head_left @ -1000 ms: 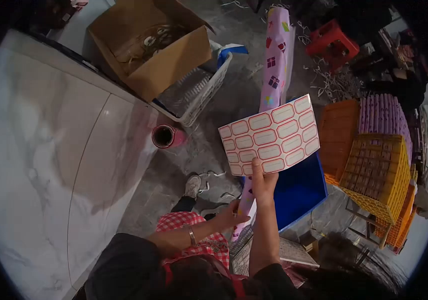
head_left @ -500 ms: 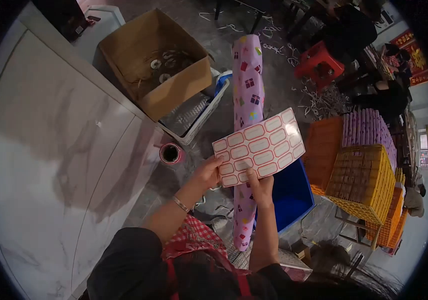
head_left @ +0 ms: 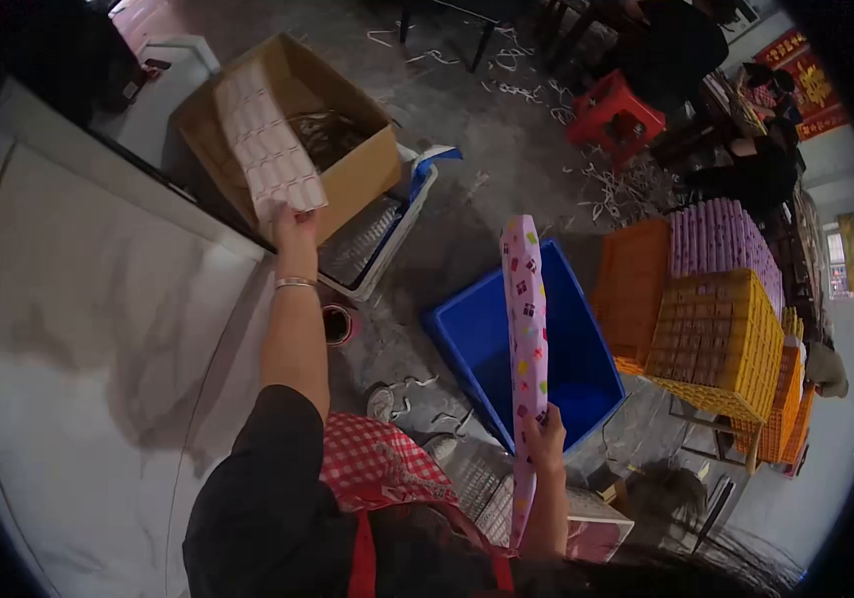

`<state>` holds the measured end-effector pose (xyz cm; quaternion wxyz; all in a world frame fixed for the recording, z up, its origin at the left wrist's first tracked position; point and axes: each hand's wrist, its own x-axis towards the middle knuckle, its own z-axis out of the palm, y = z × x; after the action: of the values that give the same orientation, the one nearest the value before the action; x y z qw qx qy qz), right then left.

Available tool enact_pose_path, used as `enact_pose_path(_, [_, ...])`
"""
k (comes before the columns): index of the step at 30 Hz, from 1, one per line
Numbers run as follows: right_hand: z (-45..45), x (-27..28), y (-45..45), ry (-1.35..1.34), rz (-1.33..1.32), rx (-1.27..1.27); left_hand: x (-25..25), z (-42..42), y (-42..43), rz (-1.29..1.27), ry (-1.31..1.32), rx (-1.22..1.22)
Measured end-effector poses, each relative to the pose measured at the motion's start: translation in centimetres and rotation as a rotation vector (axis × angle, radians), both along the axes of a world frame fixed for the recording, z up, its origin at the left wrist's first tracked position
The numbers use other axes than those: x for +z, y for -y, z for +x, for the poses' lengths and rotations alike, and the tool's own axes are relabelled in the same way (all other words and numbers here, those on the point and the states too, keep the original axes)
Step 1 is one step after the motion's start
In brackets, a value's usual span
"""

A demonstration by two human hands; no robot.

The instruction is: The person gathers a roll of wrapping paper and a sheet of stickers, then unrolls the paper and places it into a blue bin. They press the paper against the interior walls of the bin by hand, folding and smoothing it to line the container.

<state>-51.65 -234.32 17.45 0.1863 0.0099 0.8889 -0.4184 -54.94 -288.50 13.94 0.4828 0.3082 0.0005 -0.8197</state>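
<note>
My left hand (head_left: 294,227) is stretched out to the upper left, its fingers closed on the near end of a sheet of labels (head_left: 266,140). The sheet, white with rows of red-outlined stickers, extends over the opening of a cardboard box (head_left: 362,184). Lower right, my right hand (head_left: 545,441) wraps around a roll of pink wrapping paper (head_left: 527,329) printed with small gift boxes. That roll points away from me, over a blue bin (head_left: 467,344). Part of the roll is hidden behind my right fingers.
Beside the cardboard box is a white-rimmed crate (head_left: 397,239), with a cup of dark liquid (head_left: 339,325) nearby. Yellow (head_left: 716,334) and orange crates (head_left: 631,289) stand at right, purple-patterned packs on top. White strips litter the floor around a red stool (head_left: 616,115). People sit upper right.
My left hand has carried the label sheet from in front of me to over the cardboard box. My right hand has let go of the sheet and now grips the roll, which has shifted right.
</note>
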Motion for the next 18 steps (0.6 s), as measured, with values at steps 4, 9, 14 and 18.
enact_pose_path(4, [1.1, -2.0, -2.3, 0.011, -0.077, -0.096, -12.1, 4.0, 6.9, -0.435, 0.371, -0.341])
enact_pose_path(9, [1.6, -1.6, 0.5, -0.298, 0.212, -0.109, -12.9, 6.0, 5.8, -0.956, 1.094, -0.747])
enact_pose_path(14, [2.1, -0.2, 1.6, -0.371, 0.46, -0.146, -13.0, 3.9, -2.4, -0.016, 0.774, -0.513])
enact_pose_path(18, [2.1, 0.6, 1.6, -0.477, 0.594, 0.022, -4.9, 5.2, -23.4, -0.314, 0.381, -1.313])
